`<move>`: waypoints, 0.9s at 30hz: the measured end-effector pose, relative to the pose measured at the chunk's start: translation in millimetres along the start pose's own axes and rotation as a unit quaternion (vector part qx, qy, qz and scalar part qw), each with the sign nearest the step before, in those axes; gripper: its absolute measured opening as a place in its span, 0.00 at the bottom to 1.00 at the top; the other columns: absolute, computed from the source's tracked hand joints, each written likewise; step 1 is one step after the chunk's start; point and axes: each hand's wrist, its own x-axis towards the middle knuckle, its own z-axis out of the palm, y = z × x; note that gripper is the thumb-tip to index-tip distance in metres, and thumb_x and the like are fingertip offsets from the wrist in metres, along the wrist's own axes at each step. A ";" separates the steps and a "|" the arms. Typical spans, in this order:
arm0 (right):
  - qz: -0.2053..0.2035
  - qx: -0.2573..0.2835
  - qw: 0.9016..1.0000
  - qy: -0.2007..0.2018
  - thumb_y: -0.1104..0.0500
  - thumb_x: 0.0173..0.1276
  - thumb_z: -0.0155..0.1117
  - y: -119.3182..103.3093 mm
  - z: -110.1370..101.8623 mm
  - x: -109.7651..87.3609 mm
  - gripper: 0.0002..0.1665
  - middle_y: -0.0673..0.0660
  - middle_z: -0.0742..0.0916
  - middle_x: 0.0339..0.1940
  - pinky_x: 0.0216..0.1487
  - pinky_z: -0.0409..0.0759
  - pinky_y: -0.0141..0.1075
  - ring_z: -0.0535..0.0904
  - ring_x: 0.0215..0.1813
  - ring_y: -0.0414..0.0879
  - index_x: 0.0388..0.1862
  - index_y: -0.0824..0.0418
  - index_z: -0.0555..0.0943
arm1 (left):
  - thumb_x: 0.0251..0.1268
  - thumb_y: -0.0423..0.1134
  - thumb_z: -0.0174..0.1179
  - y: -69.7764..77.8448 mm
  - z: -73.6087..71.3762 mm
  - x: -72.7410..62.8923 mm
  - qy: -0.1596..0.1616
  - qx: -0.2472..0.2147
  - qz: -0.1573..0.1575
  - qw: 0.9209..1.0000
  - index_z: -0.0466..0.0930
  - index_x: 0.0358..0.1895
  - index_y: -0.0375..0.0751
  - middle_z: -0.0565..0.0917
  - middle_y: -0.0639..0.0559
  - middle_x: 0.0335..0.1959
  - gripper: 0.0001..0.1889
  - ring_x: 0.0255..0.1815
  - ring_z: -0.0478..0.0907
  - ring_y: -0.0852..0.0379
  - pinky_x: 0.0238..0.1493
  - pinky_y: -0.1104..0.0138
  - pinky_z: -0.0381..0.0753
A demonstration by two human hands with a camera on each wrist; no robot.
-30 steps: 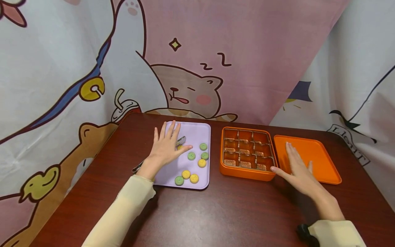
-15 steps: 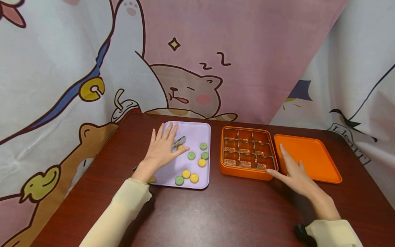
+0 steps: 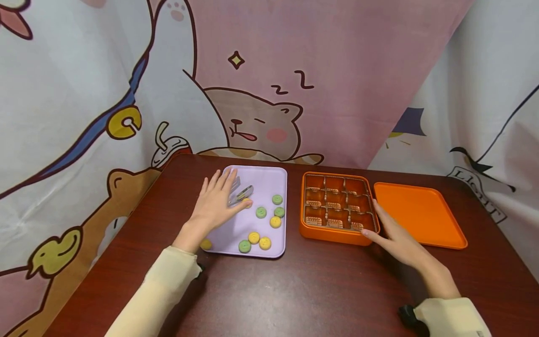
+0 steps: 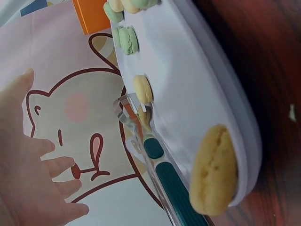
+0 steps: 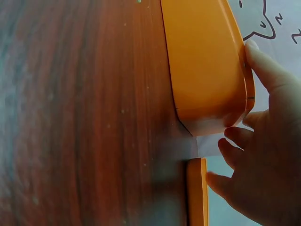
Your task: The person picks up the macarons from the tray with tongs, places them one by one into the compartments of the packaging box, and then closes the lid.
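My left hand point(image 3: 212, 203) hovers with spread fingers above the left side of a lilac tray point(image 3: 267, 180). Beneath it lie tongs point(image 4: 171, 183) with dark green grips and clear tips. Several green macarons point(image 3: 261, 212) and yellow macarons point(image 3: 265, 243) are scattered on the tray. One yellow macaron point(image 4: 214, 172) sits at the near left corner. My right hand point(image 3: 402, 245) is at the near right corner of an orange box point(image 3: 337, 235), its thumb right at the front rim and its fingers along the right side, fairly straight. A clear divided insert point(image 3: 334, 201) fills the box.
To the right of the box lies an orange lid point(image 3: 421, 215), flat on the dark wooden table point(image 3: 269, 295). A printed curtain point(image 3: 337, 93) hangs close behind the table and along both sides.
My right hand has moved left from over the lid to the box's corner. My left hand has drifted left and slightly back, uncovering more of the tongs and a yellow macaron.
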 end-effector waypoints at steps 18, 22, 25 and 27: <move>0.013 0.001 1.000 0.004 0.42 0.72 0.61 -3.7 1.1 1.3 0.57 0.71 0.47 0.82 0.66 0.52 0.75 0.47 0.78 0.76 0.83 0.55 0.36 | 0.62 0.64 0.61 -21.1 -6.0 -6.7 0.005 -0.020 -0.011 1.000 0.47 0.81 0.44 0.55 0.40 0.81 0.51 0.81 0.49 0.38 0.79 0.44 0.48; 0.013 -0.005 1.000 0.006 0.42 0.71 0.61 -5.9 1.8 2.6 0.57 0.72 0.49 0.82 0.66 0.53 0.75 0.48 0.77 0.77 0.83 0.57 0.37 | 0.61 0.62 0.63 -26.4 -3.7 -8.6 0.002 -0.037 -0.021 0.999 0.51 0.80 0.42 0.57 0.39 0.80 0.50 0.80 0.52 0.38 0.78 0.45 0.51; 0.014 -0.006 1.000 0.003 0.41 0.71 0.61 -7.2 2.4 3.7 0.57 0.72 0.49 0.82 0.66 0.52 0.75 0.48 0.77 0.77 0.83 0.56 0.37 | 0.60 0.61 0.65 -30.6 -1.7 -10.3 0.003 -0.052 -0.030 0.998 0.54 0.79 0.40 0.59 0.40 0.79 0.49 0.79 0.56 0.39 0.77 0.46 0.56; 0.013 -0.005 1.000 0.002 0.41 0.71 0.61 -7.5 3.0 4.4 0.57 0.72 0.50 0.82 0.66 0.52 0.75 0.48 0.77 0.77 0.83 0.55 0.37 | 0.60 0.60 0.66 -33.1 -0.4 -11.3 0.004 -0.060 -0.036 0.998 0.55 0.78 0.40 0.59 0.40 0.79 0.49 0.78 0.58 0.39 0.75 0.46 0.59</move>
